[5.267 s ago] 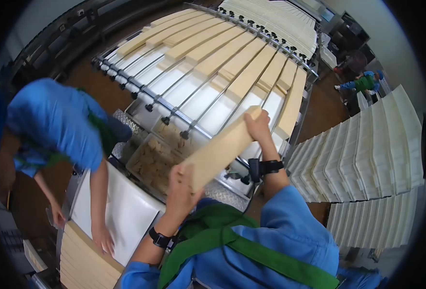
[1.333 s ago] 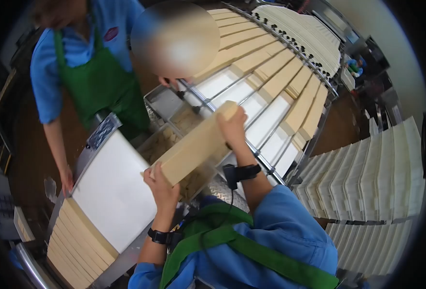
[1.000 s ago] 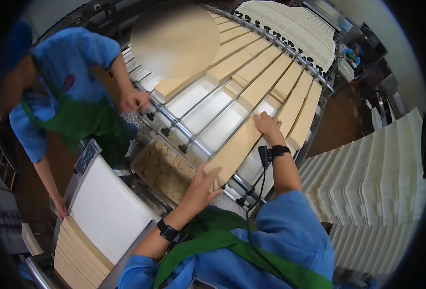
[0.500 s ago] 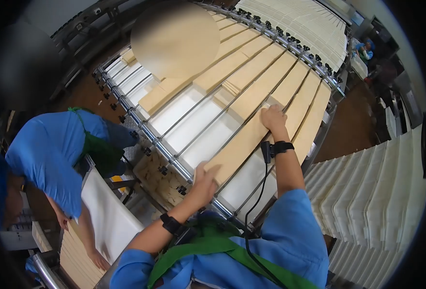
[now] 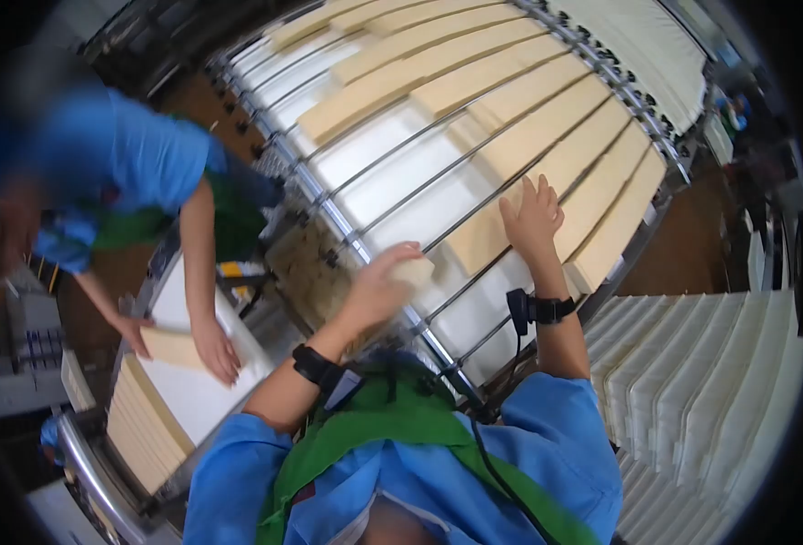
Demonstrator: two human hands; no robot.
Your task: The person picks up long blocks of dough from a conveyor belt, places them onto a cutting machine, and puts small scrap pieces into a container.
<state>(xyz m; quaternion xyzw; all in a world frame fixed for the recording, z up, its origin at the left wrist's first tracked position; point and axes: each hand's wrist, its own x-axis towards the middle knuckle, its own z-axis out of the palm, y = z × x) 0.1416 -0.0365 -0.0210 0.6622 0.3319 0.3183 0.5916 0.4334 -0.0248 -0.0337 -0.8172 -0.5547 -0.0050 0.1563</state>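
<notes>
My left hand [image 5: 376, 295], blurred by motion, is closed around a short, thick cream-coloured piece [image 5: 415, 272] over the near rail of the rack. It looks like the same pale material as the long strips. My right hand [image 5: 534, 221] lies with fingers spread over a long cream strip [image 5: 485, 234], whose near end stops on the white bed [image 5: 374, 186]. More thick strips lie side by side between thin metal bars [image 5: 474, 191]. Each wrist wears a black band, and a cable hangs from the right one.
At left, a co-worker in blue handles a cream slab [image 5: 172, 349] on a white surface, beside a stack of slabs [image 5: 142, 418]. A metal rail [image 5: 351, 238] borders the rack's near side. White pleated sheets [image 5: 692, 381] stand at right. A scrap-filled bin [image 5: 309, 272] sits below.
My left hand has left the strip's near end and now holds a short piece. My right fingers have spread. The view has shifted, and the co-worker has straightened somewhat with a slab.
</notes>
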